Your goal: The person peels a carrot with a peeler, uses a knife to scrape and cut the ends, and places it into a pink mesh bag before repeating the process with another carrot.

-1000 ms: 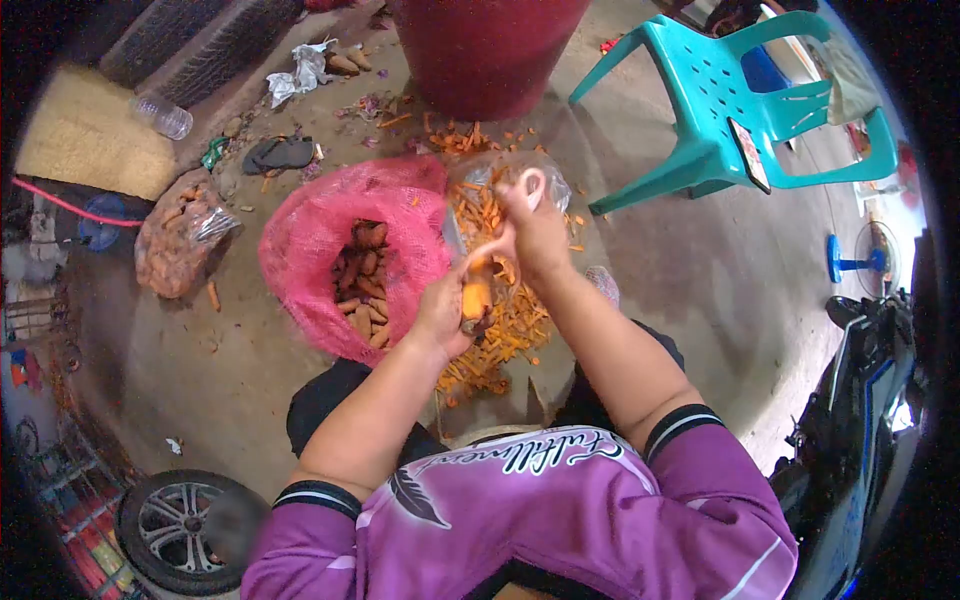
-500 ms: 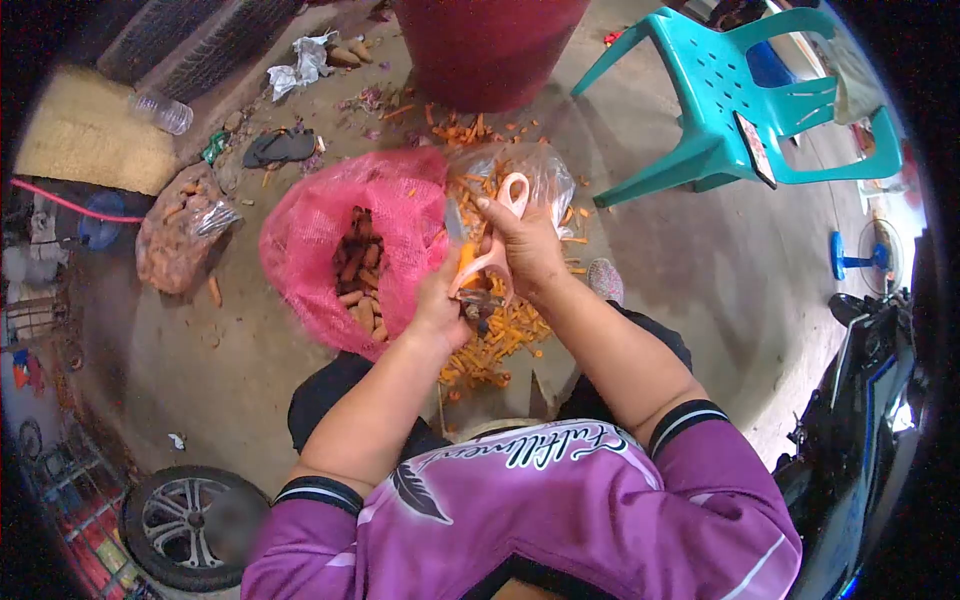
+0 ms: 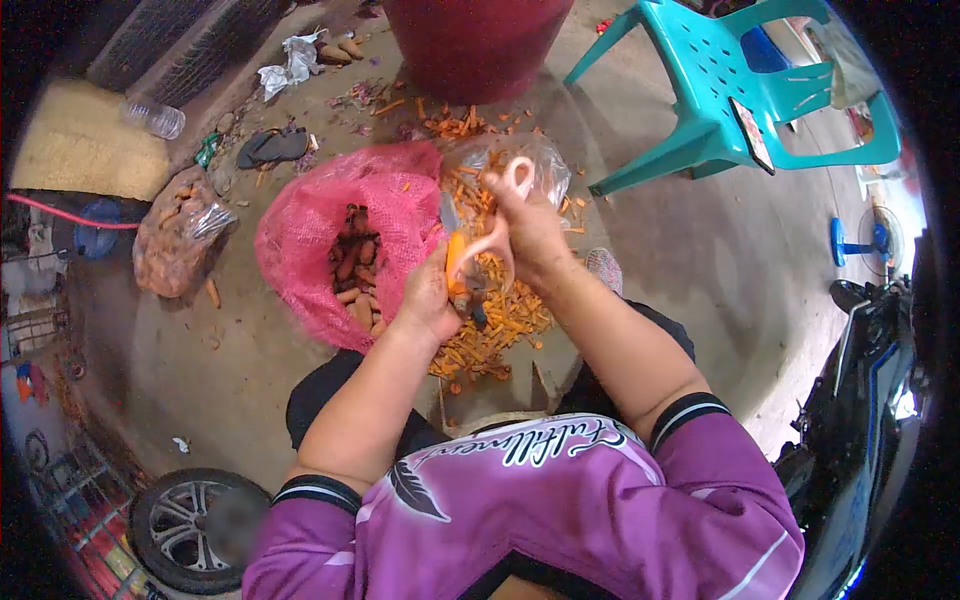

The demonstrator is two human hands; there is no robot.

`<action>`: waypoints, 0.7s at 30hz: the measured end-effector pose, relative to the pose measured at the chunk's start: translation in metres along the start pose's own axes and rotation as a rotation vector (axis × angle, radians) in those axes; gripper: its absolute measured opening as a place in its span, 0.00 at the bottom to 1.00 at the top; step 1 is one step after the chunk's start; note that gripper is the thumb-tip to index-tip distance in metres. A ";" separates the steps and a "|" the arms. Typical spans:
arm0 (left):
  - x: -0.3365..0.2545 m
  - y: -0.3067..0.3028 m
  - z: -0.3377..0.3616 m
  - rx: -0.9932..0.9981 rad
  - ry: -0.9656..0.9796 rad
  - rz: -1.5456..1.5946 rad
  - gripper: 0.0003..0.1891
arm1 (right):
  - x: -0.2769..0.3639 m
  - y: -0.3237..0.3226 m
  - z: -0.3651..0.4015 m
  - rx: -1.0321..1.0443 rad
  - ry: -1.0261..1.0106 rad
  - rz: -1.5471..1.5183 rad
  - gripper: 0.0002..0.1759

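Observation:
My left hand (image 3: 431, 300) is closed around a carrot (image 3: 457, 250), its upper part bright orange and its lower end darker. My right hand (image 3: 535, 235) grips a pale pink Y-shaped peeler (image 3: 488, 246), with the handle's ring end showing above the thumb. The peeler's forked head lies right beside the carrot; its blade is hard to make out. Below both hands, orange carrot pieces (image 3: 500, 335) are heaped on the floor. Left of my hands stands an open pink mesh sack (image 3: 300, 240) with brownish unpeeled roots inside.
A clear plastic bag (image 3: 550, 165) lies beyond my hands, before a large red tub (image 3: 475, 50). A teal chair (image 3: 715, 90) stands right, a phone-like object on its seat. A filled bag of roots (image 3: 178, 240), a sandal (image 3: 275, 148), a wheel (image 3: 185, 530) and a motorcycle (image 3: 860, 390) surround me.
My right hand and the peeler have shifted slightly up. The carrot in my left hand now stands more upright, with more of its orange side showing. The view has moved a little.

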State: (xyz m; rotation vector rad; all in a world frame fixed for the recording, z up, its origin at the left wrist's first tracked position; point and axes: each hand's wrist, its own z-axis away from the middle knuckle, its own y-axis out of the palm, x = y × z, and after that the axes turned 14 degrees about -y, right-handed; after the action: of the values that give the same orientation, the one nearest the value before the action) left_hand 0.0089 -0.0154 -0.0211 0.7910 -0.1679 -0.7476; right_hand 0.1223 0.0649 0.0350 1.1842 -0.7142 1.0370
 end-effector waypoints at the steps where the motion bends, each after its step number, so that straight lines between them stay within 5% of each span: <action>1: 0.001 0.006 0.003 -0.001 0.005 0.022 0.18 | 0.002 0.006 0.009 0.053 -0.007 0.006 0.12; 6: 0.004 0.059 0.028 -0.211 -0.003 0.115 0.15 | 0.000 0.008 0.009 0.043 0.055 0.021 0.09; 9: 0.012 0.013 0.015 0.126 -0.183 -0.013 0.17 | -0.008 -0.018 -0.029 -0.115 -0.156 0.092 0.11; 12: 0.010 0.022 0.019 0.111 -0.206 0.009 0.20 | -0.008 -0.034 -0.051 -0.302 -0.273 -0.016 0.13; 17: 0.002 0.008 0.002 0.016 0.023 -0.065 0.20 | 0.005 -0.003 -0.003 -0.033 -0.018 0.038 0.13; 21: 0.006 0.026 0.012 -0.084 -0.018 0.042 0.17 | -0.009 -0.003 0.009 0.124 0.125 0.000 0.11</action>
State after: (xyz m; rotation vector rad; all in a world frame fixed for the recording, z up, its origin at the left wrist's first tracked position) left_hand 0.0229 -0.0147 0.0048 0.6996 -0.1675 -0.7181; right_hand 0.1226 0.0536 0.0284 1.2141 -0.5589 1.1584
